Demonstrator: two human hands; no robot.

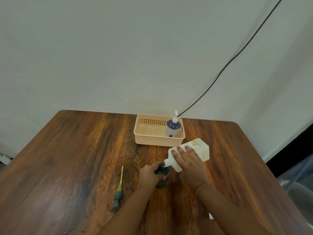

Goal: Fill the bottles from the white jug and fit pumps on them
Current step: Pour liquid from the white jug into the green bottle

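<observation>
The right hand (188, 160) clasps the tipped rectangular white plastic jug (194, 150), likely rigid and slippery, mid-body, spout at the small dark bottle (162, 177) gripped upright on the table by the left hand (149, 173).

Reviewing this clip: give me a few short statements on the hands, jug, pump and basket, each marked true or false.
1. The right hand tips the white jug with its spout at the dark bottle. True.
2. The left hand lies flat on the table. False: its grip is on the dark bottle.
3. The loose pump lies on the table, left of the hands. True.
4. The basket holds three bottles. False: one bottle with a white pump stands in it.
</observation>
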